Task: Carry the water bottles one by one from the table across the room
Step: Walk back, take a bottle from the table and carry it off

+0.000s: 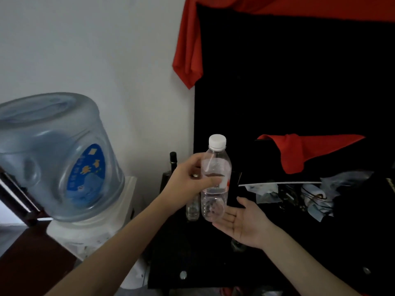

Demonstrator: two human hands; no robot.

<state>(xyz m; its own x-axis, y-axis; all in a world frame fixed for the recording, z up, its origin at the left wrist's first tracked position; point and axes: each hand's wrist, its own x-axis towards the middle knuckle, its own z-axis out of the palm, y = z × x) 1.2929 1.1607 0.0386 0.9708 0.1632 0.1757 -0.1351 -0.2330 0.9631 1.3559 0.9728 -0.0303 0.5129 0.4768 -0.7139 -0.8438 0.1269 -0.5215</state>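
Small clear plastic bottle (192, 208) half hidden behind left hand (188, 184); slim dark bottle (172, 162) base hidden; large blue water jug (53, 154) cut by left edge.

A clear plastic bottle (215, 180) with a white cap is seen at the centre of the frame, held nearly upright and lifted off the dark table (192, 253). It is partly filled with water. A second, smaller clear bottle (192, 208) is seen just to its lower left, standing upright on the table, its top hidden.
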